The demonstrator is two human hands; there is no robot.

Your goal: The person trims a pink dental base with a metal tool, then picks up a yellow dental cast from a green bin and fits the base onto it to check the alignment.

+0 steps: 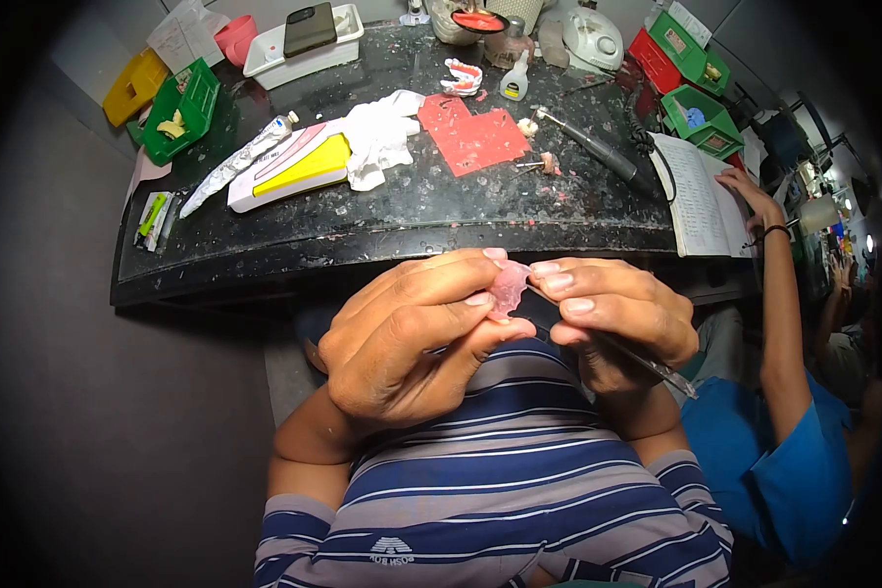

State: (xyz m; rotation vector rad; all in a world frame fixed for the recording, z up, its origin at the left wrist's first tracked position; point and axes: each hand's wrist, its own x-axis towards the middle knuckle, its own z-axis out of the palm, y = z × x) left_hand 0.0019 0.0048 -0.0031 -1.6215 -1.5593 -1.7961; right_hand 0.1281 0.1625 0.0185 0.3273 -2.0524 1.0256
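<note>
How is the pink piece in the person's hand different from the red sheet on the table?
Color: the pink piece is pale and glassy-looking, while the red sheet is a stronger, duller red.
Size: the pink piece looks small; the red sheet looks bigger.
Place: the pink piece is held up in the left hand, but the red sheet lies on the table.
Both are reddish.

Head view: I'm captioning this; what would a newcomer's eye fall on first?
Probably the pink piece at the centre, in the left hand, with a tool in the right hand beside it. Next comes the red sheet on the bench, then the yellow-sided box to its left.
</note>
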